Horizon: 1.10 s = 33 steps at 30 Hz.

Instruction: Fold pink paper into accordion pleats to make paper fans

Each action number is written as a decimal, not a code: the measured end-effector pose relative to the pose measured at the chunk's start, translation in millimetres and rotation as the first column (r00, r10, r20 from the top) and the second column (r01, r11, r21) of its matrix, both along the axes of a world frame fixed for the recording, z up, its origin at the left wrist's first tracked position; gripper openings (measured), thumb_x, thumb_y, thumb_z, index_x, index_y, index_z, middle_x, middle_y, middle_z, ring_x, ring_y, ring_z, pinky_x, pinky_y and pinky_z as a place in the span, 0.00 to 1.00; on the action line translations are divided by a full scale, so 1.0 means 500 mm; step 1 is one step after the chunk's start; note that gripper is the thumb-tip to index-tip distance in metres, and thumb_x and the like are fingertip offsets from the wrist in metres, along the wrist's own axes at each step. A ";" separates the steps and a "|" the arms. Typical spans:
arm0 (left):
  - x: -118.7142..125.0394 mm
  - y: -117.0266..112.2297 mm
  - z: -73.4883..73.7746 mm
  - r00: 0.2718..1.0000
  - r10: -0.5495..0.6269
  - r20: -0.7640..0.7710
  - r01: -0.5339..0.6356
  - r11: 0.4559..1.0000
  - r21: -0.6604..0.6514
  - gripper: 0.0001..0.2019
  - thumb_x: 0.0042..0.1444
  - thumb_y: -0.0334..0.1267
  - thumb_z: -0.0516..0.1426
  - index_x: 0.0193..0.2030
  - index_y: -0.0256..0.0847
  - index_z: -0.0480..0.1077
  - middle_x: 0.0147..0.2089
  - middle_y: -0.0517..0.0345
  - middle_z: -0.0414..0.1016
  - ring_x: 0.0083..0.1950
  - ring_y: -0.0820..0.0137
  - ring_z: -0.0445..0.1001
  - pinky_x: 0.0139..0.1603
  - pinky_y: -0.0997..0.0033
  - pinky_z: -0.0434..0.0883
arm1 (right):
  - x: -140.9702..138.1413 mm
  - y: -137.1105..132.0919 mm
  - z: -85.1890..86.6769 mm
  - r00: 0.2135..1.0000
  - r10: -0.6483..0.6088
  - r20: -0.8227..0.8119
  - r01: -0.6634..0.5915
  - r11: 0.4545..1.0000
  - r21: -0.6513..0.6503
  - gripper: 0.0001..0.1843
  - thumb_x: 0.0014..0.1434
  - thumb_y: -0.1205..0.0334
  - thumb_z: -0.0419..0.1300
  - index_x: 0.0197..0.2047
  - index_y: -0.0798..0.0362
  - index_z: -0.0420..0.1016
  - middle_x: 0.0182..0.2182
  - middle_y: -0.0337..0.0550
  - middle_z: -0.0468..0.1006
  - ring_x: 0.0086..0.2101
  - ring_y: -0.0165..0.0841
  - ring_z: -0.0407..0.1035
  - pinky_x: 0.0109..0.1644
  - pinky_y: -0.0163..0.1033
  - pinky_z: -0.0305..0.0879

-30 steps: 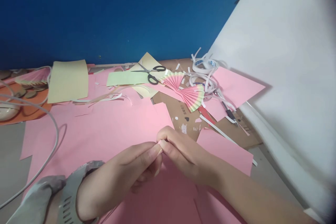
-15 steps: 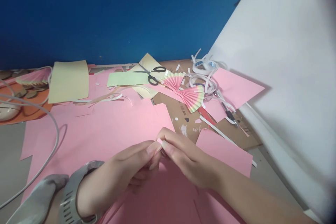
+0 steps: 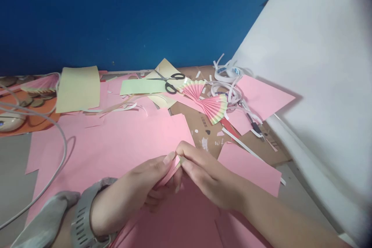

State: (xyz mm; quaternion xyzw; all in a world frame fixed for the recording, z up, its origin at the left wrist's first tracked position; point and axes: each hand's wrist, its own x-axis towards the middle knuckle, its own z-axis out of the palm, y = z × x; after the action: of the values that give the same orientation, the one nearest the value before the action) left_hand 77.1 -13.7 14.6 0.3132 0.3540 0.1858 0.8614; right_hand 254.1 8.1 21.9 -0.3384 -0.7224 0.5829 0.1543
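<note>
Between my two hands is a narrow folded strip of pink paper (image 3: 171, 172) with a pale green edge at its upper end. My left hand (image 3: 155, 176) is closed on its length, thumb on top and fingers curled beneath. The fingertips of my right hand (image 3: 200, 170) pinch the strip's upper right end. Much of the paper is hidden by my fingers. Both hands hover over large pink paper sheets (image 3: 116, 139). Beyond them lies a pleated pink paper fan piece (image 3: 210, 104) with yellow-green edges.
Black-handled scissors (image 3: 170, 81) rest on a light green paper strip (image 3: 139, 86). A pen (image 3: 254, 124), tangled white strips (image 3: 229, 89) and a tape roll (image 3: 232, 71) lie right. At left are a yellow sheet (image 3: 78, 89), a computer mouse (image 3: 10, 122) and a white cable (image 3: 62, 151).
My left thumb has lifted and slid back along the paper, so more of the pink strip shows. My right hand keeps its pinch in nearly the same place.
</note>
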 end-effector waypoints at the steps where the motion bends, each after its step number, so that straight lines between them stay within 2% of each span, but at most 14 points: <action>1: -0.001 0.000 0.001 1.000 -0.007 0.006 0.006 1.000 0.008 0.20 0.62 0.50 0.43 0.26 0.39 0.59 0.19 0.69 0.47 0.20 0.78 0.41 0.19 0.78 0.44 | 0.000 -0.001 0.000 1.000 0.008 0.001 -0.008 1.000 0.005 0.11 0.64 0.69 0.39 0.31 0.51 0.55 0.28 0.36 0.72 0.29 0.29 0.63 0.33 0.35 0.57; 6: -0.006 0.000 0.008 0.998 -0.055 -0.006 0.054 0.998 -0.007 0.18 0.62 0.49 0.44 0.27 0.39 0.58 0.20 0.69 0.46 0.21 0.78 0.41 0.20 0.78 0.45 | 0.004 -0.004 -0.005 0.997 -0.053 0.059 0.048 0.995 0.084 0.11 0.64 0.66 0.39 0.33 0.52 0.58 0.28 0.38 0.71 0.28 0.31 0.63 0.32 0.37 0.56; 11: 0.002 0.000 0.005 0.998 -0.038 -0.051 0.039 0.999 0.019 0.18 0.61 0.51 0.45 0.27 0.40 0.59 0.20 0.69 0.48 0.21 0.78 0.42 0.20 0.78 0.44 | 0.010 -0.001 -0.007 0.996 0.026 0.086 -0.036 0.993 0.115 0.11 0.64 0.64 0.38 0.34 0.52 0.58 0.29 0.40 0.71 0.28 0.31 0.63 0.30 0.37 0.56; 16: 0.014 -0.004 0.007 0.984 0.046 -0.173 -0.014 0.983 0.182 0.19 0.61 0.51 0.46 0.25 0.39 0.59 0.20 0.68 0.49 0.20 0.78 0.44 0.19 0.77 0.45 | 0.010 -0.003 -0.007 0.996 -0.051 0.071 0.046 0.996 0.072 0.13 0.65 0.62 0.37 0.33 0.52 0.57 0.27 0.38 0.69 0.27 0.31 0.63 0.31 0.37 0.56; 20: 0.017 -0.006 0.010 0.947 0.099 -0.305 -0.002 0.954 0.301 0.20 0.61 0.51 0.45 0.25 0.39 0.60 0.22 0.67 0.51 0.23 0.77 0.48 0.22 0.77 0.50 | 0.009 -0.002 -0.007 1.000 0.009 0.021 -0.009 1.000 0.020 0.14 0.66 0.58 0.36 0.33 0.52 0.56 0.26 0.37 0.66 0.27 0.30 0.62 0.31 0.37 0.57; 22: 0.016 -0.006 0.010 0.935 0.111 -0.338 0.009 0.942 0.335 0.20 0.62 0.50 0.45 0.24 0.39 0.59 0.22 0.67 0.52 0.23 0.77 0.49 0.22 0.77 0.50 | 0.007 -0.002 -0.009 1.000 -0.023 0.001 0.023 1.000 0.007 0.16 0.66 0.54 0.37 0.32 0.52 0.56 0.26 0.37 0.66 0.27 0.29 0.62 0.32 0.36 0.58; 25: 0.012 -0.006 0.011 0.943 0.100 -0.318 0.027 0.927 0.374 0.20 0.63 0.48 0.44 0.23 0.39 0.58 0.21 0.67 0.51 0.22 0.77 0.49 0.21 0.77 0.51 | 0.000 -0.004 -0.008 0.996 -0.087 -0.017 0.086 0.995 -0.058 0.16 0.67 0.55 0.39 0.31 0.52 0.56 0.27 0.37 0.69 0.28 0.28 0.63 0.33 0.35 0.59; 27: 0.008 -0.006 0.013 0.956 0.043 -0.289 0.073 0.923 0.378 0.20 0.64 0.46 0.42 0.24 0.39 0.59 0.20 0.67 0.53 0.21 0.78 0.51 0.21 0.78 0.53 | -0.003 -0.004 -0.005 0.995 -0.097 -0.024 0.094 0.990 -0.101 0.16 0.67 0.58 0.39 0.29 0.52 0.56 0.26 0.35 0.68 0.28 0.27 0.62 0.33 0.33 0.59; 31: 0.006 -0.009 0.018 0.972 -0.040 -0.233 0.129 0.917 0.379 0.17 0.65 0.44 0.41 0.31 0.40 0.63 0.18 0.66 0.63 0.19 0.78 0.61 0.24 0.79 0.62 | -0.004 -0.004 -0.002 0.989 -0.142 -0.052 0.136 0.985 -0.104 0.17 0.67 0.63 0.41 0.26 0.52 0.56 0.22 0.33 0.68 0.26 0.25 0.62 0.33 0.32 0.58; 33: 0.009 -0.010 0.019 0.977 -0.053 -0.209 0.126 0.925 0.357 0.20 0.65 0.46 0.41 0.29 0.38 0.64 0.20 0.62 0.67 0.21 0.76 0.66 0.27 0.77 0.66 | -0.003 -0.005 -0.007 0.984 -0.172 -0.051 0.167 0.982 -0.087 0.17 0.66 0.64 0.43 0.24 0.52 0.55 0.20 0.32 0.66 0.25 0.25 0.61 0.31 0.31 0.57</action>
State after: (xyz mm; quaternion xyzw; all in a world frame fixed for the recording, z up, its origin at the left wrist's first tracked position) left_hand 81.5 -18.9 23.9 0.5018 0.3809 0.1775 0.7560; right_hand 252.7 5.8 18.4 -0.3874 -0.6616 0.6065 0.2106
